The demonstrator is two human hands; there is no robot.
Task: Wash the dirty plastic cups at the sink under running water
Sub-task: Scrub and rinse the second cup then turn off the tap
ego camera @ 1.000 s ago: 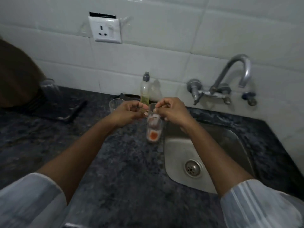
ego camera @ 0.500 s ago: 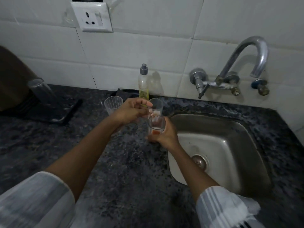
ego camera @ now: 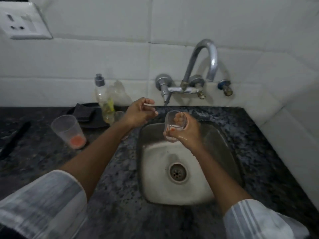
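A clear plastic cup (ego camera: 175,125) with orange residue at its bottom is now held over the far rim of the sink (ego camera: 150,169), whereas half a second ago it was still above the counter (ego camera: 112,195) at the basin's 9 o'clock side. It is gripped by the right hand (ego camera: 187,131), whose fingers are curled round its wall. The left hand (ego camera: 140,112) has come off the cups and is raised toward the tap handle (ego camera: 165,90) at 12 o'clock, fingers loosely curled and holding nothing. No water is seen falling from the spout (ego camera: 211,66). Opening the tap is judged to be the next step. A second dirty cup (ego camera: 69,131) is left standing on the counter at 9 o'clock, well apart from the sink; another cup (ego camera: 119,115) is partly hidden behind the left wrist.
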